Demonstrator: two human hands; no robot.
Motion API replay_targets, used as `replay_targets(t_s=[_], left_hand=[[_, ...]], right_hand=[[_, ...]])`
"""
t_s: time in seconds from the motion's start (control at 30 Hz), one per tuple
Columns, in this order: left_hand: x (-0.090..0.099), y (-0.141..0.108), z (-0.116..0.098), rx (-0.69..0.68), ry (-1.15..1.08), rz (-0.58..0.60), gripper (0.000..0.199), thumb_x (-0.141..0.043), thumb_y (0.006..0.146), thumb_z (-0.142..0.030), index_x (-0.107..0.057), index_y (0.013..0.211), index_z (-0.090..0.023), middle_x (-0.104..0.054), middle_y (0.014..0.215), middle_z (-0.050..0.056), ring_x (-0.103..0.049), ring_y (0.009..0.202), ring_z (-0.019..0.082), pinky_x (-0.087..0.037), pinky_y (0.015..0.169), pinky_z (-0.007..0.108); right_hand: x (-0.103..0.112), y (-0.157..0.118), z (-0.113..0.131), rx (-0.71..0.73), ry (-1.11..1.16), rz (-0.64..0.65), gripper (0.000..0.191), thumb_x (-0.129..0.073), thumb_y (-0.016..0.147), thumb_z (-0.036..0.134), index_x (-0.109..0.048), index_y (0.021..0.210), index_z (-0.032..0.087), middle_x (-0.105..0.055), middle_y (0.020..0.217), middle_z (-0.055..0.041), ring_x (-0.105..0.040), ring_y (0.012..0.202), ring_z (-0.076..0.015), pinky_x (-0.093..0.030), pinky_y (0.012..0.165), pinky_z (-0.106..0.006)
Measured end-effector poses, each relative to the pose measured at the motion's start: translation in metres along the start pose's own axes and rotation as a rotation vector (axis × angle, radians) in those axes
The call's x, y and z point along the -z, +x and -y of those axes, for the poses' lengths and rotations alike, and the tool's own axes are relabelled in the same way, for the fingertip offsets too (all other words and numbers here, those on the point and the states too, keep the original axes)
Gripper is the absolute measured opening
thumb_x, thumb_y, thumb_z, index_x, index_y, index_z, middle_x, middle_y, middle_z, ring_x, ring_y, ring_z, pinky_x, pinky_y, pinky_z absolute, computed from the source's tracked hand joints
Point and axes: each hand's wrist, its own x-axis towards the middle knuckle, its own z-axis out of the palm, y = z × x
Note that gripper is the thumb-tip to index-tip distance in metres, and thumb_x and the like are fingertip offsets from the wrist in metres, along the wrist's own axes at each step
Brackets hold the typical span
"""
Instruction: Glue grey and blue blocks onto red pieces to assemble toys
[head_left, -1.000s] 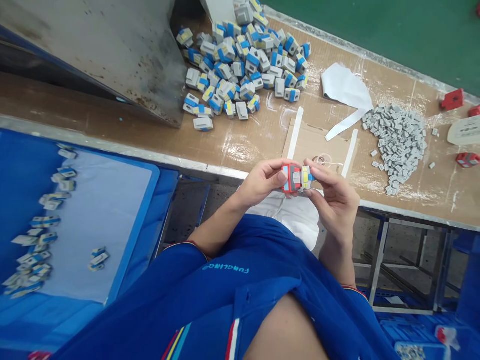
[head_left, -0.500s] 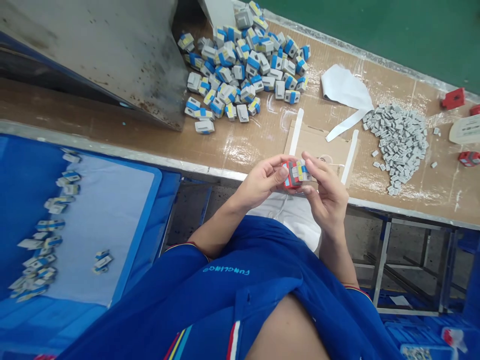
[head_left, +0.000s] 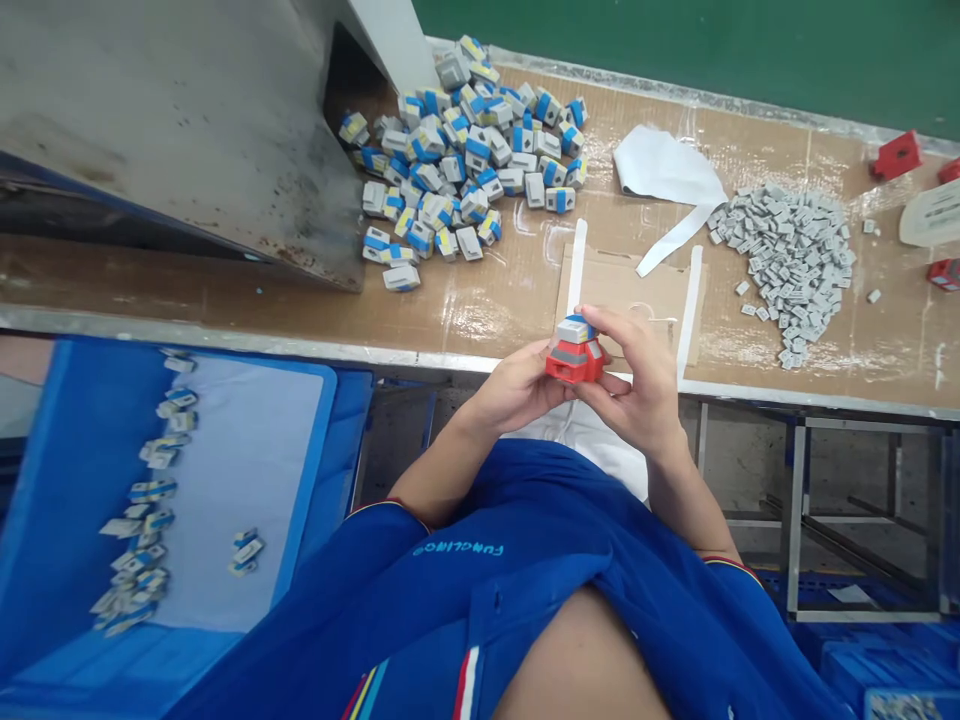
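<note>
Above the table's front edge, both hands hold a red toy vehicle body (head_left: pixel 574 368) with grey panels. A light-grey block with blue and yellow bands (head_left: pixel 575 329) sits on top of it. My left hand (head_left: pixel 521 388) is closed around the red body's left and lower side. My right hand (head_left: pixel 637 385) has its fingertips on the block's blue end and its thumb below, by the red body. Behind the hands lies a flat piece of cardboard (head_left: pixel 630 290) with two white strips on it. How firmly block and body are joined, I cannot tell.
Grey, blue and yellow blocks (head_left: pixel 465 160) lie heaped by a metal chute (head_left: pixel 225 130). Small grey pieces (head_left: pixel 802 250) are piled right of a white sheet (head_left: pixel 664 170). Red parts (head_left: pixel 896 155) lie far right. A blue bin (head_left: pixel 307 480) holds more blocks at left.
The red body and block have been turned from lying sideways to the block being on top. My right hand has shifted its grip around them. The camera view has swung slightly.
</note>
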Motion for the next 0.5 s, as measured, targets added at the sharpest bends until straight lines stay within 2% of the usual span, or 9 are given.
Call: replay_targets(t_s=[0.07,0.13,0.23,0.37,0.5], left_hand=[[0.004,-0.001,-0.003,-0.144,0.198,-0.039,0.043,-0.067,0.105,-0.057,-0.082,0.121,-0.020,-0.085,0.116,0.012,-0.083,0.114,0.027,-0.069,0.093,0.036],[0.007,-0.002,-0.007,-0.384,0.439,-0.110,0.049,-0.063,0.107,-0.060,-0.077,0.138,-0.025,-0.080,0.137,0.013,-0.080,0.124,0.025,-0.069,0.099,0.035],[0.009,-0.002,-0.014,-0.713,0.764,-0.159,0.063,-0.072,0.101,-0.062,-0.067,0.154,-0.030,-0.070,0.155,0.014,-0.074,0.135,0.026,-0.067,0.106,0.036],[0.009,-0.003,-0.021,-0.877,1.064,-0.125,0.072,-0.085,0.093,-0.054,-0.065,0.157,-0.029,-0.074,0.145,0.014,-0.075,0.133,0.026,-0.069,0.104,0.035],[0.009,-0.004,-0.023,-0.952,1.158,-0.166,0.070,-0.082,0.093,-0.056,-0.065,0.156,-0.030,-0.075,0.142,0.013,-0.075,0.131,0.027,-0.068,0.108,0.041]], right_hand=[[-0.001,0.000,0.002,0.008,0.000,-0.028,0.062,-0.075,0.100,0.026,-0.057,0.159,0.029,-0.080,0.134,-0.0103,-0.076,0.120,-0.0289,-0.067,0.101,-0.047],[-0.002,-0.001,0.003,0.002,-0.016,-0.050,0.062,-0.077,0.100,0.027,-0.057,0.158,0.029,-0.079,0.132,-0.0111,-0.076,0.116,-0.0282,-0.066,0.098,-0.045],[-0.003,-0.002,0.004,-0.021,-0.086,-0.048,0.058,-0.073,0.103,0.029,-0.056,0.158,0.028,-0.076,0.126,-0.0113,-0.074,0.110,-0.0270,-0.066,0.094,-0.044],[-0.003,-0.001,0.007,-0.009,-0.126,-0.037,0.057,-0.069,0.105,0.029,-0.054,0.160,0.027,-0.073,0.122,-0.0111,-0.072,0.105,-0.0260,-0.065,0.090,-0.042],[-0.004,0.001,0.012,0.005,-0.158,-0.065,0.063,-0.064,0.106,0.025,-0.047,0.167,0.028,-0.070,0.121,-0.0111,-0.070,0.104,-0.0258,-0.064,0.090,-0.042]])
